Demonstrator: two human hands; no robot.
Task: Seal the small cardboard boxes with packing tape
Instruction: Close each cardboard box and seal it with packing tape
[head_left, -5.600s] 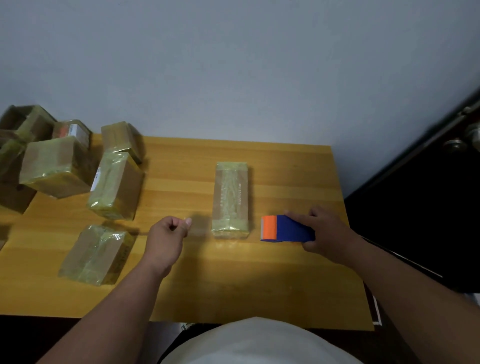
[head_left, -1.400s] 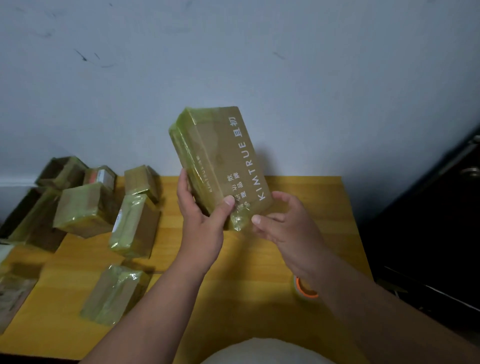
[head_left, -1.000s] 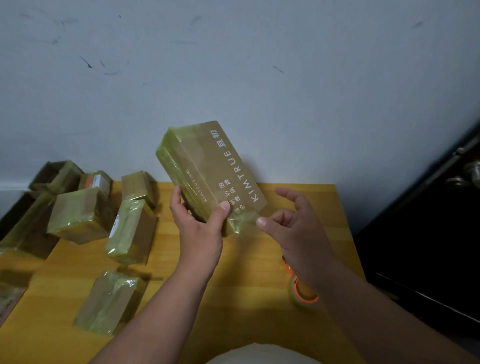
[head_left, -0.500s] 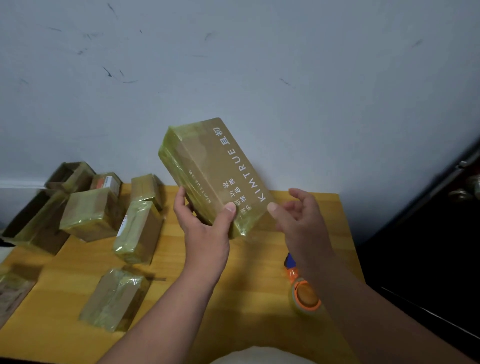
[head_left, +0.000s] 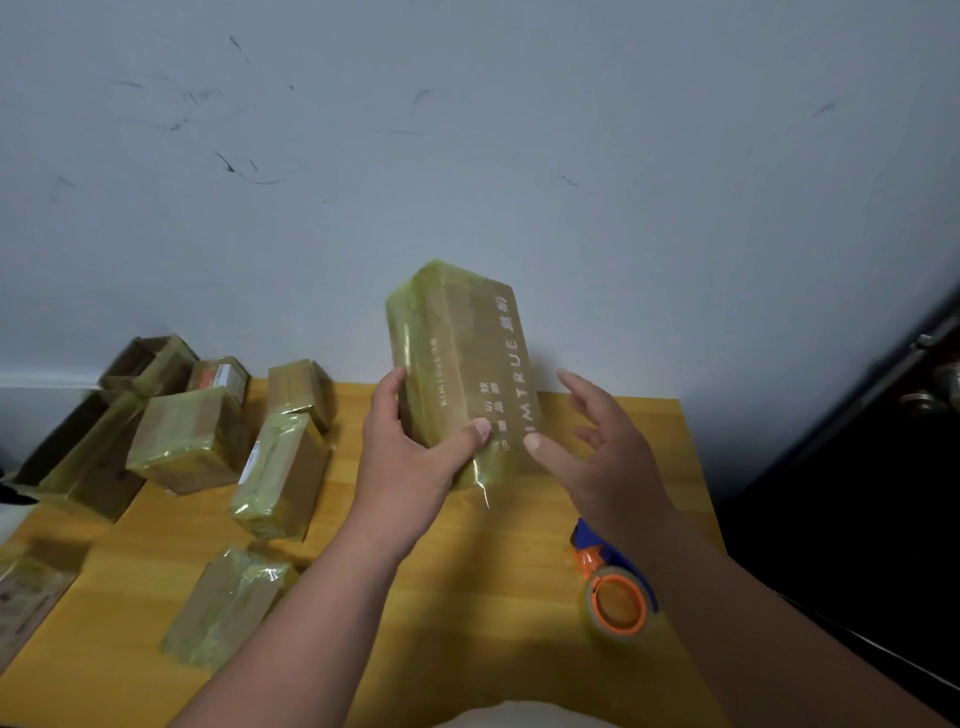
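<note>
A long brown cardboard box wrapped in yellowish tape, with white lettering on its face, is held upright above the wooden table. My left hand grips its lower left end, thumb across the front. My right hand is beside the box's lower right edge with fingers spread, its thumb tip close to the box. The tape dispenser, blue and orange with a clear roll, lies on the table under my right forearm.
Several taped boxes are piled at the table's left: one, one, one near the front, more behind. A grey wall is close behind. A dark door with a knob stands at the right.
The box has turned more upright and come lower in view. My right hand's fingers have spread wider, next to the box's right edge. Since 5.6 s ago the box was lifted off the table.
</note>
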